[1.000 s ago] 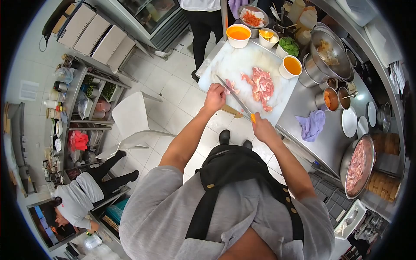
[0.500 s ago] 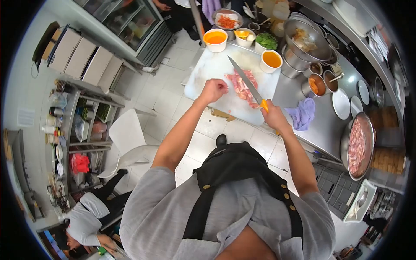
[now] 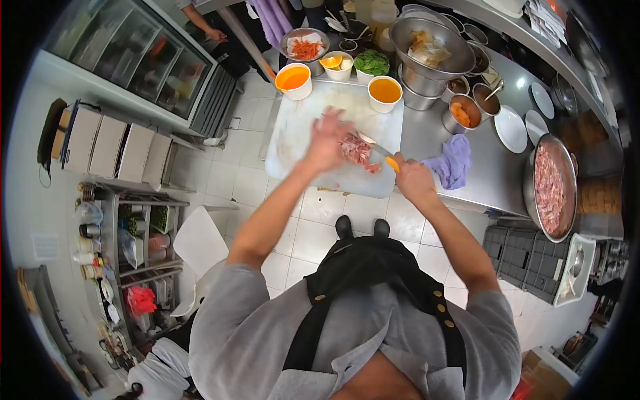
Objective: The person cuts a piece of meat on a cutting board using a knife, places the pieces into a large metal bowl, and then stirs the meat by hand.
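Note:
Raw meat lies in a small heap on the white cutting board. My left hand is over the left side of the heap, its fingers spread and a little blurred. In my right hand is a kitchen knife with a yellow handle, gripped at the board's right edge. Its blade points up and left to the meat's right side, and part of it is hard to see there.
Tubs of orange liquid and green leaves line the board's far edge. A purple cloth, white plates and a large bowl of meat are to the right. A white chair stands left; another person is lower left.
My left hand has moved onto the meat and its fingers have spread. The knife blade is now lower against the meat, which is bunched more closely. The whole view has shifted.

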Available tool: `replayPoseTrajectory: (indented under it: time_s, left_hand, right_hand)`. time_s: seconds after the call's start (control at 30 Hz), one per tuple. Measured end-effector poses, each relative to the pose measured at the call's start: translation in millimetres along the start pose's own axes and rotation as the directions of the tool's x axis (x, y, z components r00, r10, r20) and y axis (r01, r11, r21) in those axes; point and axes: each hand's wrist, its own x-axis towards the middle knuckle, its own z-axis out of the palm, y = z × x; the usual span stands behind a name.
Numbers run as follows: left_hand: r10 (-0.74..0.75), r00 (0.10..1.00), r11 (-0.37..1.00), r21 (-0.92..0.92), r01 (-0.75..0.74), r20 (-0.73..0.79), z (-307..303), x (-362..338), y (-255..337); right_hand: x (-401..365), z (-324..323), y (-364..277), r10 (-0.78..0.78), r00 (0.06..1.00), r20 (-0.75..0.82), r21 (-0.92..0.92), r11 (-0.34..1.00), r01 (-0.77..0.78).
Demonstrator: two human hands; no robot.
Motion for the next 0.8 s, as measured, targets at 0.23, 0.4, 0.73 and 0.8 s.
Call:
replayPoseTrajectory:
  time_s: [0.23,0.4,0.73,0.8]
  left_hand:
    - [0.287,0.949,0.935,0.176,-0.307,0.131,59.9,23.0,24.6]
    - [0.242,0.965,0.970,0.007,-0.244,0.102,57.8,35.8,-63.9]
    - [0.058,0.998,0.771,-0.634,-0.055,-0.017,74.5,-5.4,-65.3]
    - [0.027,0.997,0.769,-0.636,-0.065,-0.069,68.2,-21.8,-65.8]
  right_hand:
    - [-11.1,-30.4,9.8,-0.100,0.986,-0.134,-0.103,0.991,0.087]
    - [-94.2,-36.5,45.2,0.078,0.996,-0.035,0.060,0.995,-0.075]
    - [-83.9,97.0,-62.4,0.278,0.954,-0.108,0.472,0.859,-0.197]
    - [-78.0,78.8,-45.9,0.275,0.939,-0.205,0.473,0.868,-0.151]
